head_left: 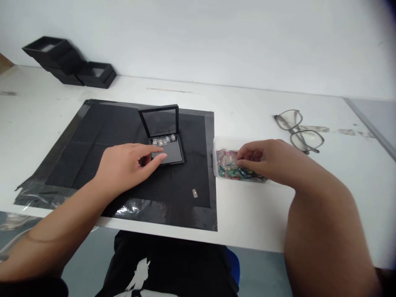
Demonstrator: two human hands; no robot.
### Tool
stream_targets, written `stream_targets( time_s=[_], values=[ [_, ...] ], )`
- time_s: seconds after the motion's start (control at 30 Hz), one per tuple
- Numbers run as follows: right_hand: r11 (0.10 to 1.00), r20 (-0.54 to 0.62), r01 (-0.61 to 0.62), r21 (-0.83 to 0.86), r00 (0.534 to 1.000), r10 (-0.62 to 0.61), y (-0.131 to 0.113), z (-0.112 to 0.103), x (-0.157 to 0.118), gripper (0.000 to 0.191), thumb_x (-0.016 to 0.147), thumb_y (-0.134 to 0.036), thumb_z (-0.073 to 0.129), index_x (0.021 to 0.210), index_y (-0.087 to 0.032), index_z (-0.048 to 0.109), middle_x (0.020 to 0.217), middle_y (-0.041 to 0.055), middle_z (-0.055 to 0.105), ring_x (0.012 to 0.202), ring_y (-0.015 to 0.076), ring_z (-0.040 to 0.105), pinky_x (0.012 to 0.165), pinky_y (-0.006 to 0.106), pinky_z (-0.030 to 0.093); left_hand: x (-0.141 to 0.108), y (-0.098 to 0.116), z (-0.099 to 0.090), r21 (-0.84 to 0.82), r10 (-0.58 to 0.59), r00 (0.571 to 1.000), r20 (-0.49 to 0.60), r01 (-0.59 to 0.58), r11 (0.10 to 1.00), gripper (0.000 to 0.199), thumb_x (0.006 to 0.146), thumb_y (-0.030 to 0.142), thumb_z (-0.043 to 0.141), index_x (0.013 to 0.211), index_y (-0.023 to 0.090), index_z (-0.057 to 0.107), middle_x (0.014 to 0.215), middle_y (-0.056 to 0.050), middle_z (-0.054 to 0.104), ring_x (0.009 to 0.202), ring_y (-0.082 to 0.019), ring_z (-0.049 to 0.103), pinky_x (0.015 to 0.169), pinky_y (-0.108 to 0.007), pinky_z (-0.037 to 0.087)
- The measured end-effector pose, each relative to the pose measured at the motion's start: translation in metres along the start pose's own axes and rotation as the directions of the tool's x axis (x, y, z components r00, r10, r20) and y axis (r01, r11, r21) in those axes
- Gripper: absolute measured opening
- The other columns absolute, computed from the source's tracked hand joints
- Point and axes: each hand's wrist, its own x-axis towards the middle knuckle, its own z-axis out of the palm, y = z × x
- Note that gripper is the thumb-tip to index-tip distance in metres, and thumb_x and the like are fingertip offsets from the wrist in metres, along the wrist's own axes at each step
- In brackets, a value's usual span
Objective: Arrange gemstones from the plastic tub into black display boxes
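A small black hinged case (168, 153) stands with its clear-windowed lid (161, 121) raised. Several small clear pieces with white marks (165, 142) sit in a row along its hinge side. My left hand (128, 167) rests at the case's near left, thumb and forefinger stretched out over its bare inner surface, the other fingers partly hidden. Over to the right, my right hand (258, 159) reaches into a clear plastic tub (215, 167) of colourful small pieces (227, 167). Its thumb and fingertips are pinched together; what is between them is too small to make out.
A black ribbed mat (89, 140) lies under the case, taped at its edges. One loose clear piece (194, 193) lies on it. Eyeglasses (298, 130) lie beyond the tub. Stacked black boxes (58, 60) stand at the back left against the white wall (198, 41).
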Motion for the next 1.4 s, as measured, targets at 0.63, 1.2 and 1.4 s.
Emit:
stream_targets(
  time_s=[0.63, 1.2, 1.4],
  values=[
    [0.999, -0.007, 0.03, -0.041, 1.0, -0.03, -0.013, 0.012, 0.001, 0.021, 0.085, -0.043, 0.057, 0.089, -0.026, 0.07, 0.068, 0.0005, 0.066, 0.058, 0.0167, 0.058, 0.049, 0.028, 0.035, -0.003, -0.004, 0.006, -0.009, 0.122, 0.991, -0.05, -0.123, 0.992, 0.029, 0.096, 0.049, 0.053, 0.099, 0.036, 0.078, 0.096, 0.006, 0.079, 0.082, -0.015, 0.073, 0.062, -0.025, 0.044],
    [0.555, -0.436, 0.525, 0.645, 0.85, -0.297, -0.019, 0.003, -0.022, 0.024, 0.088, -0.021, 0.069, 0.102, -0.037, 0.08, 0.059, -0.0022, 0.062, 0.052, 0.0105, 0.052, 0.044, 0.026, 0.037, -0.003, -0.006, 0.006, -0.051, 0.164, 0.984, -0.068, -0.167, 0.985, 0.031, 0.094, 0.051, 0.054, 0.098, 0.032, 0.078, 0.089, 0.003, 0.079, 0.077, -0.013, 0.071, 0.062, -0.023, 0.044],
    [0.122, -0.517, 0.667, 0.735, 0.668, -0.536, -0.031, 0.011, -0.021, 0.027, 0.09, -0.019, 0.065, 0.108, -0.032, 0.08, 0.055, -0.0014, 0.062, 0.043, 0.0096, 0.051, 0.041, 0.026, 0.041, -0.002, -0.005, 0.005, -0.077, 0.155, 0.986, -0.068, -0.16, 0.984, 0.034, 0.094, 0.052, 0.053, 0.096, 0.03, 0.079, 0.088, 0.002, 0.079, 0.077, -0.014, 0.071, 0.064, -0.023, 0.047]
  ],
)
